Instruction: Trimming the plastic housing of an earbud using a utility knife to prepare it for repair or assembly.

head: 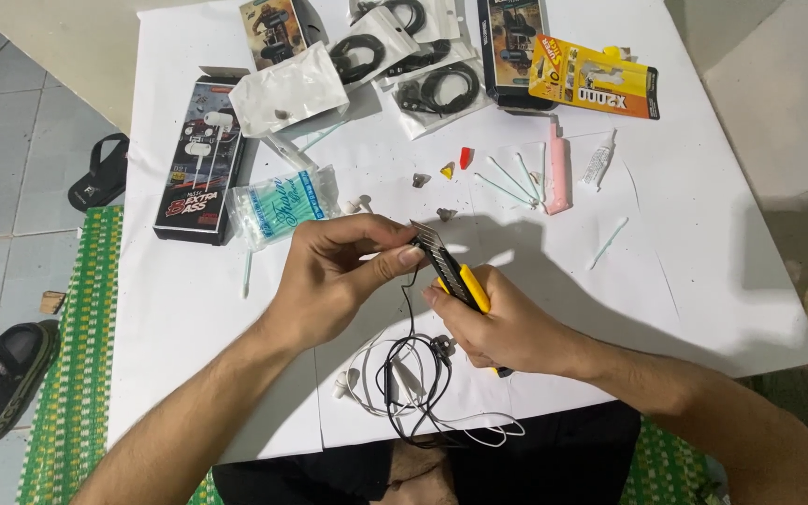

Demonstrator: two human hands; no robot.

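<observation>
the left hand (334, 271) is pinching a thin black earphone cable (408, 309) taut for steadiness, while the right hand (502, 327) is gripping a yellow-handled utility knife (449, 271) against it, above the white bench (685, 252)

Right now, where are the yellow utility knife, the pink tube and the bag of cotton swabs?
yellow utility knife (460, 281), head view, yellow handle.
pink tube (557, 173), head view, mid-body.
bag of cotton swabs (284, 208), head view, bag centre.
</observation>
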